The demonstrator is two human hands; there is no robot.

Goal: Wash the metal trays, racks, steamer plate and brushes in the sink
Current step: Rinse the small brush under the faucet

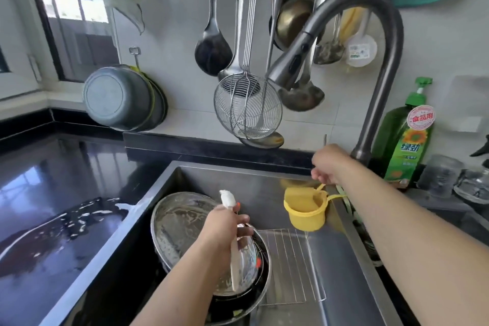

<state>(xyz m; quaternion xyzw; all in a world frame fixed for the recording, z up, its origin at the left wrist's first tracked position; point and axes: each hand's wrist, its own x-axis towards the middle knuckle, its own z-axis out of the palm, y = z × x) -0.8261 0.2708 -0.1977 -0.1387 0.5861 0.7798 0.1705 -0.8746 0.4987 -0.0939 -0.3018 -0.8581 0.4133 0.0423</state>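
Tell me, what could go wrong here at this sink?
The left hand holds a white brush over the stacked metal pans, which sit tilted and might slide. The right hand reaches by the yellow cup hung on the sink edge and could knock it in.

Sink left: round perforated metal steamer plate [182,222] in stacked metal basins.
Sink middle: flat wire rack [288,267], right of it.
Far right: yellow plastic cup [307,216], hung on sink rim.

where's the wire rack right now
In the head view, the wire rack lies flat on the sink floor, right of the stacked metal trays, below the yellow cup.
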